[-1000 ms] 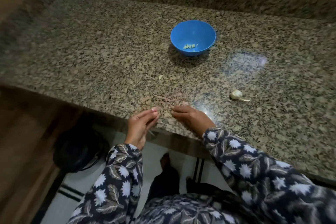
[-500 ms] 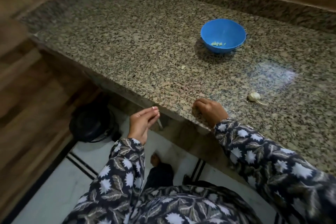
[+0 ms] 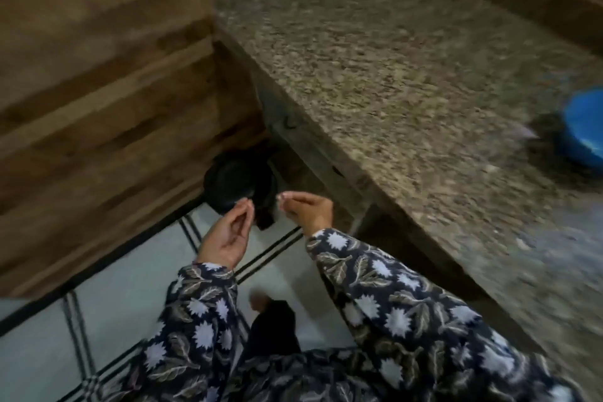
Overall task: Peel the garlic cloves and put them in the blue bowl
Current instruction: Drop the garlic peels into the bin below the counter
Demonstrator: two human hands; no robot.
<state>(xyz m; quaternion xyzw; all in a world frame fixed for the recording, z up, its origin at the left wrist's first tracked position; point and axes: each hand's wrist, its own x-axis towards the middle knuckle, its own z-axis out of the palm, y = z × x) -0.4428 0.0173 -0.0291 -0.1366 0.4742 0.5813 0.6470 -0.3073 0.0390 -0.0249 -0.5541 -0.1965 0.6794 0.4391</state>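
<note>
The left grip (image 3: 228, 233) is turned palm up, its fingers bunched toward the thumb. The right grip (image 3: 305, 209) has its fingers curved together, tips pointing at the left one. Blur hides whether either pinches anything. The two are near each other but apart, off the near edge of the speckled brown granite tabletop (image 3: 391, 91), above a round black container (image 3: 238, 183) on the pale tiled floor (image 3: 130, 297). The round blue bowl (image 3: 584, 130) stands on the tabletop, well back from that edge.
</note>
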